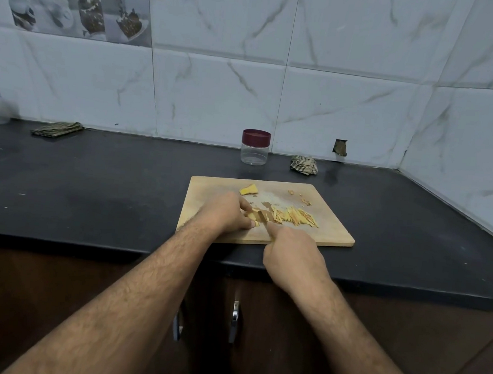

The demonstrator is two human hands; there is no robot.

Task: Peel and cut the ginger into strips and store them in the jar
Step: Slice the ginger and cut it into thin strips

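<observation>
Wooden cutting board [334, 223]: one, on the black countertop [91, 192].
Clear jar with maroon lid [255, 147]: one.
Peeled ginger chunk [249, 190]: one, at the board's far edge.
Ginger piece under the fingers [252, 216]: one, partly hidden.
Ginger strips [294, 215]: one loose pile; too fine and overlapping to count.
Peel scraps [300, 197]: a few small bits, number unclear.
Knife [263, 216]: one, only the blade showing.
Hands: two, left hand [227, 214] and right hand [293, 255].
Cloths: two, one folded cloth [56, 128], one crumpled cloth [304, 164].
Cabinet handles [234, 321]: two.
</observation>
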